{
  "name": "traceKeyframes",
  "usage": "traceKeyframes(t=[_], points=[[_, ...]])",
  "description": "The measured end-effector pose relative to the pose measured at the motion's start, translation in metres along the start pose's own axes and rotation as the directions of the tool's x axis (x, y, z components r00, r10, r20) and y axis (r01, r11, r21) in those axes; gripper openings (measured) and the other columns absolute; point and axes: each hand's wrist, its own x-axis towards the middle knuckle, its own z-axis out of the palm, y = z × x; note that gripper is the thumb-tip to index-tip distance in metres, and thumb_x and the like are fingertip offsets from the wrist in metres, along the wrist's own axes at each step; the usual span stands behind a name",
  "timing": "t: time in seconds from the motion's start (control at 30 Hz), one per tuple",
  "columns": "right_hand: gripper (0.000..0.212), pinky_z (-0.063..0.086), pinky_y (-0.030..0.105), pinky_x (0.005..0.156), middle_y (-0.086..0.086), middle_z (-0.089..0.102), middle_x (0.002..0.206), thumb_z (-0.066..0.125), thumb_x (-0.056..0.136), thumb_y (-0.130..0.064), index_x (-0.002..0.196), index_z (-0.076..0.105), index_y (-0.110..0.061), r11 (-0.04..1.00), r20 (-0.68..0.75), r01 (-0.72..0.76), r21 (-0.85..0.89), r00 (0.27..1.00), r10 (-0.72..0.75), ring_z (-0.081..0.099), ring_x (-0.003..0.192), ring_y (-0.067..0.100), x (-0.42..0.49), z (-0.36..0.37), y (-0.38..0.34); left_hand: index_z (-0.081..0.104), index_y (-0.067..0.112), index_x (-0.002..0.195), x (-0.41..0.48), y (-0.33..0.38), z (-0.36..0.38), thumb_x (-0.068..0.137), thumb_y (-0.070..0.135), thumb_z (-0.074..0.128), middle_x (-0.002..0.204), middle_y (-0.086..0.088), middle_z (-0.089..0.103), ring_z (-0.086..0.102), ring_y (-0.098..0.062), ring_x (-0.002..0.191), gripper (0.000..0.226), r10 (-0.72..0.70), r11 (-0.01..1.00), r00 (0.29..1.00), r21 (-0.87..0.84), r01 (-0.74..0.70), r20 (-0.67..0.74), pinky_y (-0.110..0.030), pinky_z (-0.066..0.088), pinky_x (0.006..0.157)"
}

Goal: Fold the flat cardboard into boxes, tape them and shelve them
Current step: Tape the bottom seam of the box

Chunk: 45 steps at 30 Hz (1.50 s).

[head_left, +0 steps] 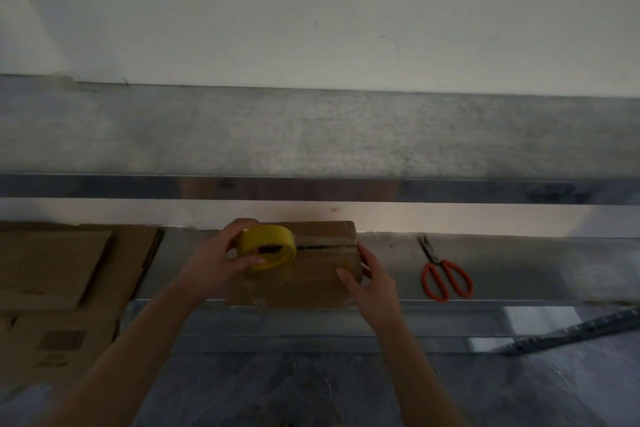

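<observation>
**Tape roll held on the box seam**

The folded cardboard box (304,274) sits on the lower metal shelf (526,267). The left hand (218,253) grips the yellow tape roll (273,239) on the box's top seam, and the right hand (372,277) clasps its right end. Flat cardboard (62,267) lies left, orange-handled scissors (445,276) right

In front of me the box (304,282) sits on the table (519,270), about midway along it and near its front edge. The tape roll (268,246) stands on the left part of the box's top, held there by my left hand (218,253). My right hand (372,282) holds the box's right end. The scissors (445,274) lie on the table to the right, well apart from the box. The flat cardboard (52,270) is stacked at the left end. A shelf (311,135) runs above, and the wall (311,10) is behind it all.
</observation>
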Motion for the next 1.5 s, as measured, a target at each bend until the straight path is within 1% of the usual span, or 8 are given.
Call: traceKeyframes(t=[0.27,0.4,0.7,0.8,0.97,1.1,1.33,1.5], points=[[0.065,0.053,0.039,0.097,-0.020,0.059,0.123,0.064,0.085,-0.056,0.143,0.039,-0.043,0.998,0.009,-0.014,-0.058,1.000,0.015,0.057,0.116,0.005,0.001,0.004,-0.003,0.053,0.041,0.122,0.007,-0.002,-0.022,0.080,0.032,0.074,0.123,0.007,0.057,0.054,-0.013,0.111,0.048,0.047,0.991,0.999,0.127,-0.043,-0.026,-0.021,0.045,0.087],[0.064,0.053,0.043,0.097,-0.013,0.061,0.128,0.061,0.087,-0.056,0.145,0.038,-0.041,0.997,0.000,-0.031,-0.077,1.000,0.031,0.058,0.118,0.010,0.002,0.006,-0.002,0.049,0.049,0.124,0.004,0.004,-0.021,0.083,0.041,0.064,0.114,0.013,0.054,0.050,0.005,0.101,0.044,0.112,0.981,0.993,0.163,-0.107,-0.025,-0.008,0.038,0.079],[0.062,0.053,0.045,0.097,-0.006,0.061,0.130,0.059,0.089,-0.053,0.145,0.040,-0.035,0.996,-0.016,-0.073,-0.052,0.997,0.072,0.059,0.117,0.015,0.004,0.013,-0.002,0.056,0.041,0.118,-0.016,-0.021,-0.041,0.085,0.032,0.070,0.116,0.007,0.056,0.055,-0.014,0.102,0.036,-0.011,0.991,0.998,0.134,0.019,-0.064,-0.035,0.051,0.083],[0.061,0.053,0.040,0.097,-0.006,0.061,0.128,0.059,0.090,-0.050,0.146,0.041,-0.032,0.995,-0.027,-0.065,-0.074,0.998,0.063,0.060,0.114,0.014,0.004,0.015,-0.002,0.053,0.039,0.111,-0.023,-0.033,-0.038,0.080,0.038,0.075,0.111,0.009,0.055,0.054,-0.012,0.096,0.037,-0.068,0.980,0.994,0.180,0.082,-0.081,-0.026,0.045,0.074],[0.059,0.051,0.026,0.093,-0.012,0.060,0.122,0.059,0.092,-0.046,0.146,0.042,-0.030,0.996,-0.040,-0.061,-0.071,0.997,0.058,0.059,0.111,0.010,0.003,0.015,-0.005,0.058,0.027,0.105,-0.024,-0.044,-0.029,0.081,0.033,0.075,0.104,0.010,0.052,0.049,-0.010,0.091,0.030,-0.023,0.967,0.993,0.248,0.052,-0.119,-0.020,0.039,0.071],[0.055,0.051,0.031,0.096,-0.010,0.059,0.121,0.060,0.093,-0.041,0.144,0.043,-0.029,0.995,-0.048,-0.072,-0.066,0.996,0.069,0.058,0.111,0.011,0.005,0.018,-0.007,0.059,0.027,0.103,-0.024,-0.059,-0.030,0.082,0.028,0.075,0.105,0.007,0.056,0.049,-0.015,0.099,0.027,-0.056,0.962,0.996,0.262,0.072,-0.069,-0.031,0.041,0.080],[0.053,0.046,0.021,0.090,-0.013,0.056,0.119,0.058,0.095,-0.039,0.145,0.041,-0.032,0.996,-0.070,-0.085,-0.036,0.994,0.083,0.054,0.109,0.008,0.005,0.023,-0.004,0.057,0.037,0.098,-0.017,-0.070,-0.022,0.078,0.032,0.078,0.100,0.017,0.051,0.049,-0.012,0.096,0.029,-0.131,0.971,0.986,0.189,0.148,-0.099,-0.030,0.040,0.079],[0.050,0.042,0.005,0.074,-0.014,0.057,0.117,0.059,0.096,-0.036,0.143,0.043,-0.033,0.994,-0.081,-0.105,-0.008,0.991,0.104,0.054,0.103,0.005,0.006,0.025,-0.005,0.054,0.044,0.095,-0.015,-0.076,-0.015,0.076,0.035,0.078,0.100,0.019,0.052,0.051,-0.011,0.093,0.032,-0.168,0.972,0.980,0.145,0.182,-0.107,-0.031,0.043,0.078]])
